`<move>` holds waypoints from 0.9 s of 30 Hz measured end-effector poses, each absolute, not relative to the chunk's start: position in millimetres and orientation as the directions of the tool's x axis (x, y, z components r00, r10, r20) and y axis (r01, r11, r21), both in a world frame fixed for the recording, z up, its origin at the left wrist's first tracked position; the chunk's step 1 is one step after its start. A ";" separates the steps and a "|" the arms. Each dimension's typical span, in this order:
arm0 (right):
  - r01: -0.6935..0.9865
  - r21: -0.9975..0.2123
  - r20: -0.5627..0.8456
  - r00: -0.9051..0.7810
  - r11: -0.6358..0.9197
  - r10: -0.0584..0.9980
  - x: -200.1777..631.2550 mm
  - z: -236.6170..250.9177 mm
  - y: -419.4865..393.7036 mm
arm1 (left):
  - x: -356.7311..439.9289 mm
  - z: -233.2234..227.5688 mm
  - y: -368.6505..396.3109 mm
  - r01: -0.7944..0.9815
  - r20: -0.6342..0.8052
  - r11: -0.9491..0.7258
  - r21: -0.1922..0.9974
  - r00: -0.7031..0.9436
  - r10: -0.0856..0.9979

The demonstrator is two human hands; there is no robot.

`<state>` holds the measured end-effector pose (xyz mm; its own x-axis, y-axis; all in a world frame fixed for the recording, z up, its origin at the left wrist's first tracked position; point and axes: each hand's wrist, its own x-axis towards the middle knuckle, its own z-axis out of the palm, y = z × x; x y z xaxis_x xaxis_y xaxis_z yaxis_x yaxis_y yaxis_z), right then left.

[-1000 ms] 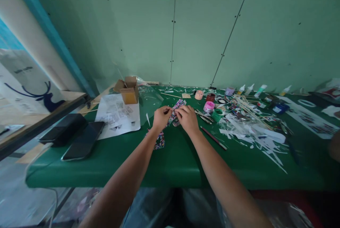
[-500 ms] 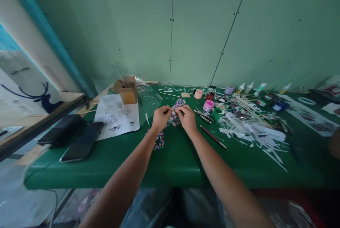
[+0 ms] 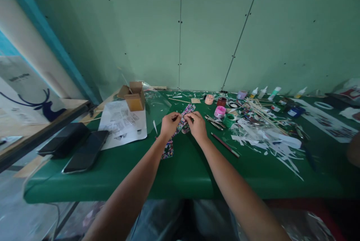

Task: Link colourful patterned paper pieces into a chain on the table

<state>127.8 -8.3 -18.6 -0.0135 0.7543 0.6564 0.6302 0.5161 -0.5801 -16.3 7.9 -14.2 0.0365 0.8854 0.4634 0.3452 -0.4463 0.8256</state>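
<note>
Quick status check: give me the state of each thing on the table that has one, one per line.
Left hand: pinching the patterned strip.
Right hand: pinching the same strip.
Patterned strip: lying on the table, middle held between both hands.
Cardboard box: flaps open.
Phone: flat, screen dark.
Pink jar: lid on.
Paper sheet: flat, printed side up.

Your left hand and right hand are bare, forearms uncovered to the elbow, no rings, watch or sleeves visible; grey-blue trousers show below.
</note>
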 end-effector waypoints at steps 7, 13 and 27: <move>0.455 -0.723 0.603 0.049 0.520 0.796 127.0 -18.9 -1.7 | -16.3 -17.2 9.5 0.316 0.467 -0.460 0.830 0.058 0.882; 0.459 -0.720 0.621 0.089 0.521 0.779 126.8 -16.7 -2.6 | -17.1 -17.2 9.1 0.384 0.490 -0.472 0.793 0.057 0.870; 0.716 -0.432 0.640 -0.185 0.548 0.746 134.8 -12.4 -9.0 | -16.8 -20.1 9.0 0.443 0.474 -0.441 0.780 0.041 0.880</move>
